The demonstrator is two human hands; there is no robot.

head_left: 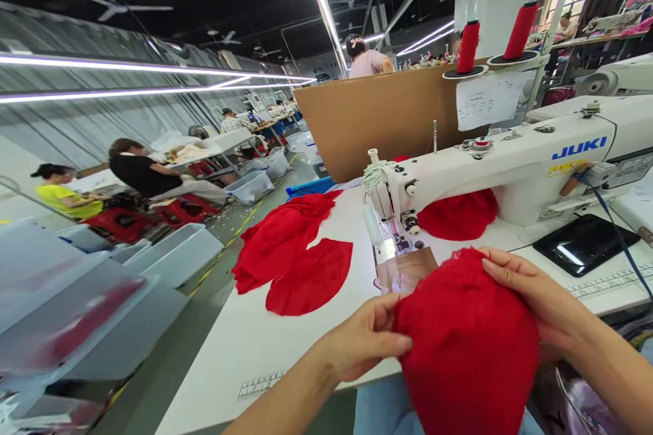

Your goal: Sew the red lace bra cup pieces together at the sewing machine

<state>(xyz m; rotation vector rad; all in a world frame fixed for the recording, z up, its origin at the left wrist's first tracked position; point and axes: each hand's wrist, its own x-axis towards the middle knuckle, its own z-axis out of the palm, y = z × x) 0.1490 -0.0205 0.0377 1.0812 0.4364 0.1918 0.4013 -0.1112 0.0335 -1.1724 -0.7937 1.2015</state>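
A piece of red fabric (469, 346) hangs between my hands in front of the sewing machine (459, 170), its lower part over my lap. My left hand (364, 336) pinches its left edge between thumb and fingers. At the upper right edge, my right hand (525, 285) grips the cloth, with some fingers hidden behind it. Just beyond the cloth are the needle area and a brown plate (408, 266) on the machine bed. More red fabric pieces (309, 279) lie on the white table (229, 346) to the left, and another red piece (459, 214) lies under the machine arm.
Two red thread cones (468, 47) stand on a holder behind the machine. A brown board (377, 122) rises at the table's back. Clear plastic bins (173, 255) line the floor at left, where people sit working. A black glossy panel (584, 243) lies at right.
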